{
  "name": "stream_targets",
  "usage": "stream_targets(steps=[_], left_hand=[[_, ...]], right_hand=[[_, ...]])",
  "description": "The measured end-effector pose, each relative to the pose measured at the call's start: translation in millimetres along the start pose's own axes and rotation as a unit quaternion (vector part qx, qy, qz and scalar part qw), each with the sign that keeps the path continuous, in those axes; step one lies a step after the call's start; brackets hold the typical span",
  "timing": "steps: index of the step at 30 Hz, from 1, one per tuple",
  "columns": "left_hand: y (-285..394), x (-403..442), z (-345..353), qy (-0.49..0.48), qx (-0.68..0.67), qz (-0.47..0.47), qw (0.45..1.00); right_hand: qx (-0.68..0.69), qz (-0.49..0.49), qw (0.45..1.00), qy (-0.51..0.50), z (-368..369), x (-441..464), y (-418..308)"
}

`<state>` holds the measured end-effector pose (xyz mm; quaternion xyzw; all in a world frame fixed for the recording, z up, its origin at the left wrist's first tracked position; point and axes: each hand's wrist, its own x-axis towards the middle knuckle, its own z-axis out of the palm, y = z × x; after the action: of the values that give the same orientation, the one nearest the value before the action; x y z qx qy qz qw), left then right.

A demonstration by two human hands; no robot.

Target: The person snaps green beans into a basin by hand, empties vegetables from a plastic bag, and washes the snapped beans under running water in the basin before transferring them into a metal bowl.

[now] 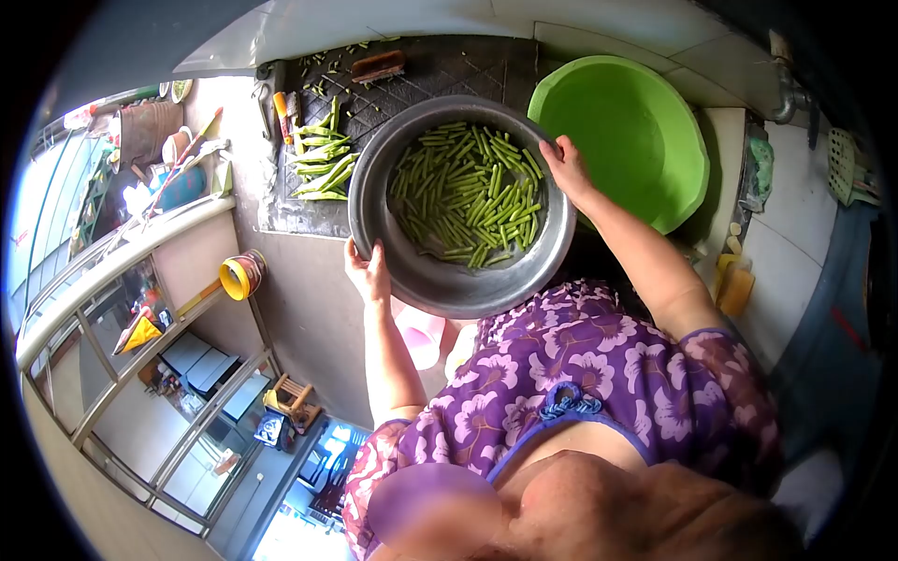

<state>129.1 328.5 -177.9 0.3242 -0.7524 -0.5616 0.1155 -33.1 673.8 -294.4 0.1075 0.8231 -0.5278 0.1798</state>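
A large dark grey basin (372,201) holds many cut green bean pieces (468,192), spread over its bottom. My left hand (369,271) grips its lower left rim, with the fingertips showing at the edge. At the upper right rim, my right hand (567,168) is closed on the basin too, thumb and fingers around the edge. Long uncut green pods (323,168) lie on a dark board (468,70) left of the basin. An orange-handled knife (282,114) is beside them.
A green basin (622,140) stands to the right, close to my right hand. A brown block (378,66) and green scraps are on the board. Pipes (790,89) run up the right wall. At left are a railing (140,229), a yellow container (242,275) and a pink container (420,335).
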Motion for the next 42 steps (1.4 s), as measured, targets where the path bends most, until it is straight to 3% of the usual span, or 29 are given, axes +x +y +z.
stream_targets(steps=[3, 4, 5, 6, 9, 17, 19, 23, 24, 25, 27, 29, 42], left_hand=[[-4, -8, 0, 0.006, 0.005, 0.0, 1.0], [-4, -10, 0, 0.007, 0.006, 0.0, 1.0], [-3, -11, -1, 0.008, 0.007, 0.0, 1.0], [-2, -12, 0, 0.009, 0.002, 0.004, 1.0], [2, -12, 1, 0.007, -0.004, 0.008, 1.0], [13, -6, 5, -0.01, -0.006, 0.003, 1.0], [15, -4, 6, -0.008, -0.003, 0.009, 1.0], [15, -2, 6, -0.006, 0.016, 0.0, 1.0], [16, -2, 6, -0.005, 0.015, -0.003, 1.0], [16, -3, 7, -0.003, 0.014, -0.006, 1.0], [18, -4, 7, -0.002, 0.015, -0.008, 1.0], [21, -4, 8, -0.005, 0.018, -0.006, 1.0], [54, -5, 25, -0.006, 0.032, -0.002, 0.999]], right_hand=[[-0.049, -0.01, 0.999, -0.012, -8, -7, -13], [-0.128, -0.17, 0.974, 0.077, -13, -12, -32], [-0.2, -0.323, 0.91, 0.163, -16, -16, -49], [-0.161, -0.323, 0.931, 0.062, -13, -16, -49], [-0.107, -0.334, 0.934, -0.065, 10, -13, -48], [-0.104, -0.17, 0.969, -0.149, 77, -10, -42], [-0.23, -0.129, 0.936, -0.233, 78, -41, -72], [-0.27, -0.2, 0.822, -0.459, 34, -99, -122], [-0.171, -0.257, 0.849, -0.43, 37, -96, -107], [-0.123, -0.356, 0.883, -0.281, 38, -89, -102], [-0.08, -0.391, 0.91, -0.114, 27, -46, -91], [-0.04, -0.35, 0.934, -0.064, 20, -7, -74], [0.007, -0.293, 0.931, -0.217, 41, 31, -42]])
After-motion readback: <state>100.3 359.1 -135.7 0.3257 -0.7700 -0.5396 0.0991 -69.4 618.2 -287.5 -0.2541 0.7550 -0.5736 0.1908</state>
